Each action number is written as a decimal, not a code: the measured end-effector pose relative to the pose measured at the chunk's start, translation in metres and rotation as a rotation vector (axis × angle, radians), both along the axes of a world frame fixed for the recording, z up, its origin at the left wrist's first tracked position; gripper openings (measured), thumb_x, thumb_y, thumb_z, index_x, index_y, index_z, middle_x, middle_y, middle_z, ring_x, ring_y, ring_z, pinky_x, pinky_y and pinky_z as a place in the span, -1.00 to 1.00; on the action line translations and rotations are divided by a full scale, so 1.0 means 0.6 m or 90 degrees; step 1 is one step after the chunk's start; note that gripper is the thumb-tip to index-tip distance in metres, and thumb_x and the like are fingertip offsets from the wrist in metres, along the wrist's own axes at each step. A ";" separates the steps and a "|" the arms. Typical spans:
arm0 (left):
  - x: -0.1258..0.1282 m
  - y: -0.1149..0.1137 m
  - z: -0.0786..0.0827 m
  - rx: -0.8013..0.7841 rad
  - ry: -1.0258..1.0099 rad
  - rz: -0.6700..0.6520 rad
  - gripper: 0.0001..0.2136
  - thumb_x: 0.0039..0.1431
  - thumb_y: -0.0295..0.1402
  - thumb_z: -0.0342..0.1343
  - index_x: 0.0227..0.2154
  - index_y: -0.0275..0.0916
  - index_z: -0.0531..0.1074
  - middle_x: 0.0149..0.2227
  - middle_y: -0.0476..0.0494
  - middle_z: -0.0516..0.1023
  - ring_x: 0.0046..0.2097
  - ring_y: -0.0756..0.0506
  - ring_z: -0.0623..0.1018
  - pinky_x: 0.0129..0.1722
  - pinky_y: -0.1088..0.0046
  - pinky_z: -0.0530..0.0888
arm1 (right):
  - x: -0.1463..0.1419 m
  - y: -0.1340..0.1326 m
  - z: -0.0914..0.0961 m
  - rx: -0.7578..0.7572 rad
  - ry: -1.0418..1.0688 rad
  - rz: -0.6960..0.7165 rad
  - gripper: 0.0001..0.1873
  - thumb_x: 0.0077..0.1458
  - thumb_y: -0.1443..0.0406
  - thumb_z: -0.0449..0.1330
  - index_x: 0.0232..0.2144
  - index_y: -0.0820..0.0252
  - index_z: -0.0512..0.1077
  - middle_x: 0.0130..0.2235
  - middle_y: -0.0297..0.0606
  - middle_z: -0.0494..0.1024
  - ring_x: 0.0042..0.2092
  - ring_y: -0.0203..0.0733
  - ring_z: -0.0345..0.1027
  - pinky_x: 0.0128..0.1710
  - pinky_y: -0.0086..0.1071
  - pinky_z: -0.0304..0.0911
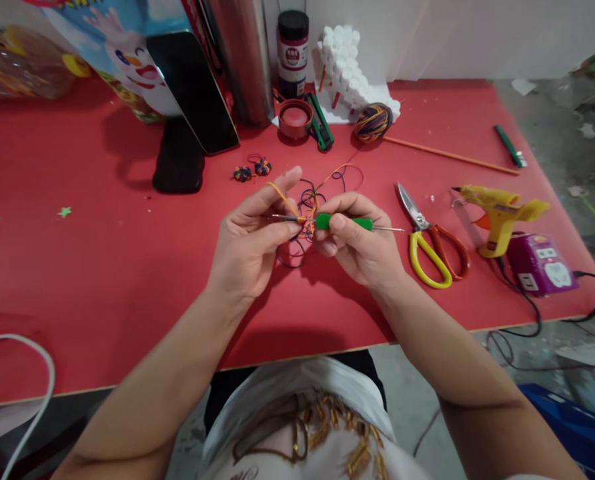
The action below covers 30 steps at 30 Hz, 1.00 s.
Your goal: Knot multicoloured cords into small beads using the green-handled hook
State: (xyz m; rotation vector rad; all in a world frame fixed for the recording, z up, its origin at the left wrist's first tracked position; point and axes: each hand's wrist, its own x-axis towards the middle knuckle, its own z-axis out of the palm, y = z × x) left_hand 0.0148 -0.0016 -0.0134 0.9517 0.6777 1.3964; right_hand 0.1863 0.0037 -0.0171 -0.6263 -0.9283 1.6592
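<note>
My right hand point(357, 241) grips a green-handled crochet hook point(341, 223), its metal tip pointing left into a small bit of multicoloured yarn point(306, 212). My left hand point(250, 240) pinches that yarn at the hook's tip, with an orange strand running over the raised index finger. Loose yarn loops trail on the red table point(77, 267) behind and under both hands, leading towards a multicoloured yarn ball point(372, 123).
Right of my hands lie yellow-and-red scissors point(430, 243), a yellow glue gun point(497, 213) and a purple power strip point(540, 263) with cables. At the back stand a phone point(192, 90), a metal flask point(242, 57), a jar point(292, 43), foam pieces point(345, 63) and two small crocheted pieces point(251, 170).
</note>
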 end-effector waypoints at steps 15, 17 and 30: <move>0.002 -0.003 -0.007 -0.035 0.046 -0.004 -0.42 0.06 -0.32 0.56 0.17 0.17 0.61 -0.19 0.01 0.69 -0.11 -0.12 0.70 -0.12 0.29 0.67 | -0.004 -0.005 0.002 0.028 0.029 -0.075 -0.85 0.27 0.12 0.46 -0.23 0.03 0.65 -0.41 -0.41 0.67 -0.52 -0.40 0.39 -0.43 -0.45 0.44; 0.005 -0.002 -0.010 -0.058 0.033 -0.001 -0.41 0.03 -0.32 0.56 0.15 0.17 0.62 -0.20 0.02 0.70 -0.14 -0.11 0.68 -0.11 0.29 0.67 | -0.006 -0.006 0.002 0.027 0.026 -0.072 -0.82 0.25 0.10 0.47 -0.23 0.02 0.65 -0.41 -0.42 0.67 -0.52 -0.39 0.39 -0.43 -0.44 0.44; 0.001 -0.009 0.001 0.016 0.104 0.058 -0.54 0.08 -0.31 0.56 0.08 0.03 0.72 -0.10 -0.12 0.72 -0.08 -0.12 0.69 -0.10 0.36 0.70 | -0.004 0.001 0.007 -0.012 0.004 -0.089 -0.73 0.15 0.07 0.53 -0.26 0.08 0.62 -0.44 -0.44 0.64 -0.53 -0.42 0.35 -0.46 -0.47 0.39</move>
